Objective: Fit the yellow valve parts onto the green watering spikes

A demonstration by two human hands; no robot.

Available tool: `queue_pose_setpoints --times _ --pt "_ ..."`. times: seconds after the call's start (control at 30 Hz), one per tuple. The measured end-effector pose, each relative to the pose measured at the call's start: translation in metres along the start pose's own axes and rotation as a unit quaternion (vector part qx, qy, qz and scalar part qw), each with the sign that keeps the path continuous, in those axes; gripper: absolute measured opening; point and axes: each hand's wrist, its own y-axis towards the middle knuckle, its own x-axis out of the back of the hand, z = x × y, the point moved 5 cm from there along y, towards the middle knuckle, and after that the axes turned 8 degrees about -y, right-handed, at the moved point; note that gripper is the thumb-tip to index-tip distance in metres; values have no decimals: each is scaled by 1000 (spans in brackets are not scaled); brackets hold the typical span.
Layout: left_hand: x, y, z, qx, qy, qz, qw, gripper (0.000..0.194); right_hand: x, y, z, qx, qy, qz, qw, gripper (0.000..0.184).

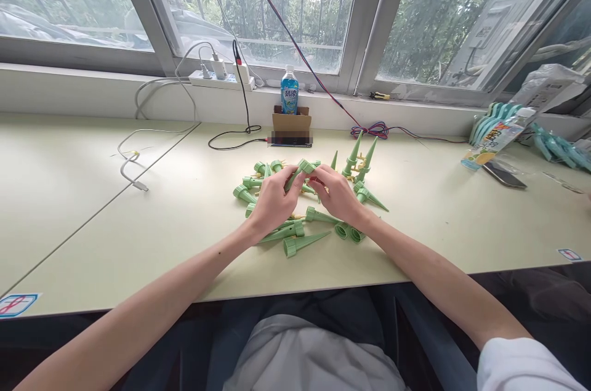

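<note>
My left hand [274, 197] is closed round a green plant watering spike [305, 166], its ribbed, wide end facing up. My right hand [336, 193] meets it from the right, fingers pinched beside the spike; what lies between those fingertips is hidden. More green spikes lie round both hands, such as a loose spike [302, 244] at the front with its open end to the left. Behind my right hand, two spikes [360, 160] with yellow valves stand point up. Under my right wrist, round green pieces [348, 232] show their open ends.
At the back, a blue bottle [289, 92] stands at a small cardboard box [292, 120], with a phone [290, 141] before it. A power strip [221, 78] sits on the sill; cables [189, 101] trail down left. To the right are a drink bottle [496, 141] and a dark phone [505, 177].
</note>
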Motion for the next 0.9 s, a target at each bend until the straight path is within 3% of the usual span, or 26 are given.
queue_pose_setpoints --times 0.4,0.53,0.9 --pt "1 0 1 3 4 -2 1000 30 3 0 -2 -48 34 -41 997 8" --pt "2 1 3 -9 10 -12 1000 33 2 -2 -7 -82 89 -50 991 26" --pt "2 2 10 7 10 -24 1000 32 1 -2 1 -40 71 -58 995 23"
